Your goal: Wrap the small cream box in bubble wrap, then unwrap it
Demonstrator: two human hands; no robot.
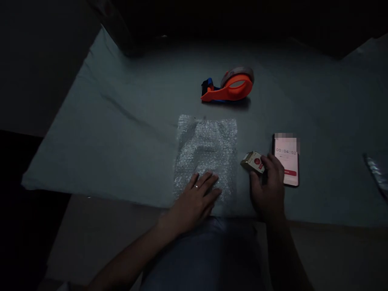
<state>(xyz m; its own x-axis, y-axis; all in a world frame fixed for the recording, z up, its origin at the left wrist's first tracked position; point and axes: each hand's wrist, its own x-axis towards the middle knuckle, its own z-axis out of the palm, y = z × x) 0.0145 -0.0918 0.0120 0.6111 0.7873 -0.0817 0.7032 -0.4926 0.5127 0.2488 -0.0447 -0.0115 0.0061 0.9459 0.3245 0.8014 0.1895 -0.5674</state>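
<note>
A sheet of bubble wrap [206, 149] lies flat at the near edge of the cloth-covered surface. My left hand [198, 198], with a ring on one finger, rests on its lower part with the fingers stretched out. Just right of the wrap, my right hand [269, 184] grips a small box [254, 161] between thumb and fingers. The box is pale with a red round mark and sits tilted in the grip. Whether it touches the cloth I cannot tell.
An orange and blue tape dispenser [232, 89] with a roll of tape lies beyond the wrap. A phone [286, 161] showing a timer lies beside my right hand. A shiny plastic item [377, 171] is at the far right. Pale cloth [130, 153] covers the surface; dark furniture stands behind.
</note>
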